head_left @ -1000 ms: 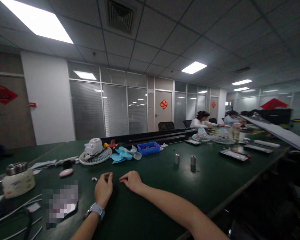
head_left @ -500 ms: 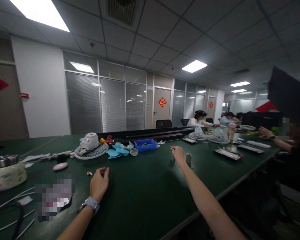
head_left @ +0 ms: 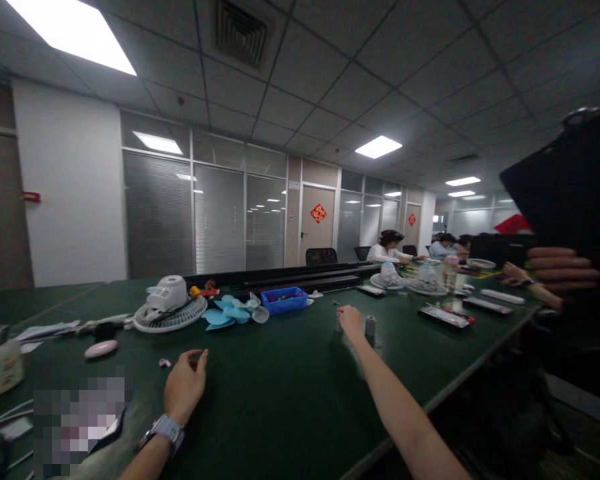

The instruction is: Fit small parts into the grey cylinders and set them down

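Seems early on: right of the blue basket (head_left: 283, 307), the right hand (head_left: 350, 323) is at the left can (head_left: 338, 325) (can't tell if gripped), the right can (head_left: 371, 325) stands upright, neither looks picked up yet, and left of the basket the left hand (head_left: 184, 389) curls loosely, contents unclear.

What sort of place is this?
Probably an office-like workroom: a long green table holds light-blue fan blades and a white fan assembly, and glass partitions with blinds stand behind.
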Demonstrator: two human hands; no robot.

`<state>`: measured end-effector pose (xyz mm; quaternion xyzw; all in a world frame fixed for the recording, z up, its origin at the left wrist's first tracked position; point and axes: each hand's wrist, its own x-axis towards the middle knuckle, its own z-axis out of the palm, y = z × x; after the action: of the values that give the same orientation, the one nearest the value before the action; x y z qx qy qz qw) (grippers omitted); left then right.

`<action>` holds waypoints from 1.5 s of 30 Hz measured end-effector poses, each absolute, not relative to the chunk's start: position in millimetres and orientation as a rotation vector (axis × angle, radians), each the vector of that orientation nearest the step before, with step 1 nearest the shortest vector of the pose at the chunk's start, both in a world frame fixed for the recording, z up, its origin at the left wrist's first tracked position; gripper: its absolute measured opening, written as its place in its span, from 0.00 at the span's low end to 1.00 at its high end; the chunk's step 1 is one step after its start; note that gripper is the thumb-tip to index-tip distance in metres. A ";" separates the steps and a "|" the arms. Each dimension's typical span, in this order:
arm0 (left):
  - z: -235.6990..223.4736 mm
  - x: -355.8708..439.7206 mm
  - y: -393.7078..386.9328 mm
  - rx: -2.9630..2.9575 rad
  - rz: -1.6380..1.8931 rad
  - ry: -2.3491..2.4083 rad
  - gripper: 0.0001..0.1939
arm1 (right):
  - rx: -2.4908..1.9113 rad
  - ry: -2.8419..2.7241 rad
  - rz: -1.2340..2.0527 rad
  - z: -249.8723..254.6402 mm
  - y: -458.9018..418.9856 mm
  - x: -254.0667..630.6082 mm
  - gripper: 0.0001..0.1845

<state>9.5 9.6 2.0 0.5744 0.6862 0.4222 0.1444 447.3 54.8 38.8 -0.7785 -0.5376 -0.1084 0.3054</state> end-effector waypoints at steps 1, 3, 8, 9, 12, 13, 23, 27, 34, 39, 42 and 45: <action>2.2 9.6 9.8 1.652 1.210 1.985 0.27 | -2.067 -1.426 -0.281 39.1 54.9 447.6 0.14; 2.0 9.8 10.5 1.648 1.206 2.005 0.27 | -2.074 -1.439 -0.266 39.3 54.4 448.3 0.14; -1.5 9.4 12.6 1.665 1.201 2.016 0.26 | -2.082 -1.487 -0.229 34.8 48.7 445.4 0.15; -2.3 9.3 12.9 1.669 1.206 2.013 0.26 | -2.072 -1.486 -0.232 32.6 47.2 444.0 0.17; -4.3 9.0 13.7 1.688 1.235 2.013 0.25 | -2.016 -1.387 -0.237 24.0 44.0 440.8 0.31; -4.9 8.8 14.1 1.690 1.240 2.015 0.25 | -2.012 -1.331 -0.220 20.6 43.5 440.7 0.35; -6.6 14.8 12.4 1.732 1.391 1.953 0.22 | -1.828 -1.338 -0.090 6.8 55.5 389.8 0.20; 3.1 32.8 1.3 1.899 1.462 1.731 0.23 | -1.424 -1.643 0.245 4.8 56.3 288.4 0.22; 8.9 42.0 -0.4 1.960 1.428 1.575 0.25 | -1.125 -1.796 0.490 -11.3 44.2 174.2 0.17; 11.6 37.8 9.1 1.947 1.380 1.696 0.23 | -1.160 -1.807 0.381 -12.1 33.7 173.6 0.18; 14.4 41.8 13.1 1.954 1.368 1.738 0.22 | -1.177 -1.824 0.368 -9.7 28.9 175.1 0.19; 18.2 44.8 14.6 1.935 1.374 1.747 0.21 | -1.188 -1.830 0.380 -8.7 27.9 174.5 0.21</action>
<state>44.8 14.6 18.2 0.6536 0.5899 0.4640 0.0973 174.5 27.9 -8.7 -0.4799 -0.7392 0.1533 0.4470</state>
